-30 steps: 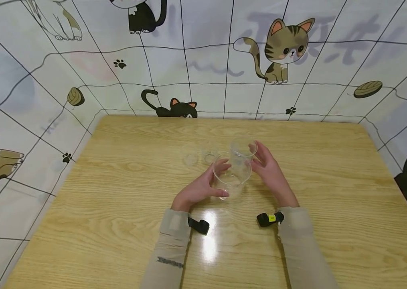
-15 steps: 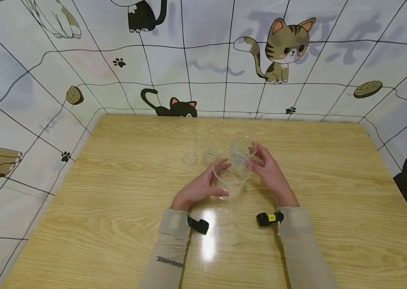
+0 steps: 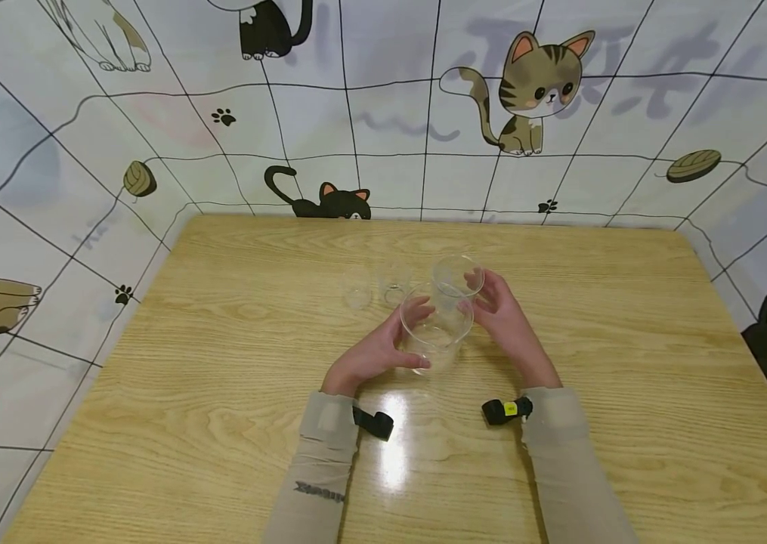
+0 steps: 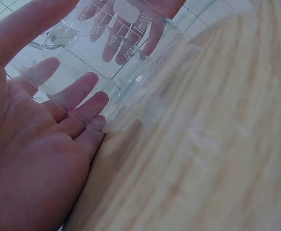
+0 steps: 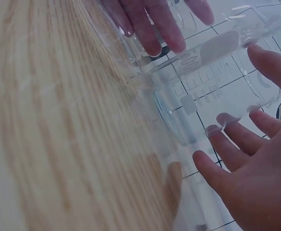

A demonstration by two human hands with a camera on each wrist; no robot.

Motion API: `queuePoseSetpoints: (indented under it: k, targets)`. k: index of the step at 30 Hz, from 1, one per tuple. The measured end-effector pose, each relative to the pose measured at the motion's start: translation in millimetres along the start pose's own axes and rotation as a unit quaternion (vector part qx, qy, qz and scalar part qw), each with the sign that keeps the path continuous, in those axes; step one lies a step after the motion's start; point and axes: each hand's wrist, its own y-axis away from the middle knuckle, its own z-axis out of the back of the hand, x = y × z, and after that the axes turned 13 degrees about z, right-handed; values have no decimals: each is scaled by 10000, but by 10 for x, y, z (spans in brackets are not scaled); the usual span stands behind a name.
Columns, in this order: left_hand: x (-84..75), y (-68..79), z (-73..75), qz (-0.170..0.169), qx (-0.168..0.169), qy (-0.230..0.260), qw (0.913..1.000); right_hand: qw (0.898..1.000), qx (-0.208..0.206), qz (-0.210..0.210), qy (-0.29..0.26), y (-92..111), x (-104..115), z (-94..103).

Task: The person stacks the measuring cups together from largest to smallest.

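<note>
Both left grip [image 3: 379,350] and right grip [image 3: 507,320] hold beakers [image 3: 440,336] on a woodgrain table [image 3: 220,363] before cat-patterned walls [image 3: 390,113].

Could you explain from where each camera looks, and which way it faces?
Head: on the person's head, facing forward and down at the wooden table, front beaker and rear beaker; left hand, right hand and sleeves show.
Left wrist: on that wrist, facing past the left hand to the front beaker; the right hand shows through glass.
Right wrist: on that wrist, facing the rear beaker; the right hand shows, and the left at the top.
Both wrist views share both hands and the table.
</note>
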Motion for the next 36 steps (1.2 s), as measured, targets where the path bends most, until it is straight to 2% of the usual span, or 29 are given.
queuePoseSetpoints:
  k: [8,12,18,22,25,30,36]
  targets:
    - [1,-1,-5,-56,-27,-26,10000,9994,-23,-172,302,2,-31,9]
    - [5,-5,-3,-92,-4,-50,9999,9994,-53,-70,340,3,-39,16]
    - [13,-16,-1,-149,33,-63,9999,9999,10,106,-45,5,58,14]
    - [10,-11,1,-127,71,-40,9999,9996,17,-92,-252,29,184,-14]
    - [8,-6,8,-99,118,-50,9999,9997,16,-209,-93,39,212,-13]
    - [38,-16,13,-161,138,5,9998,9997,-35,-222,125,32,115,24]
    - [152,-74,25,-158,83,-29,9998,9999,-58,-50,-98,8,-36,52]
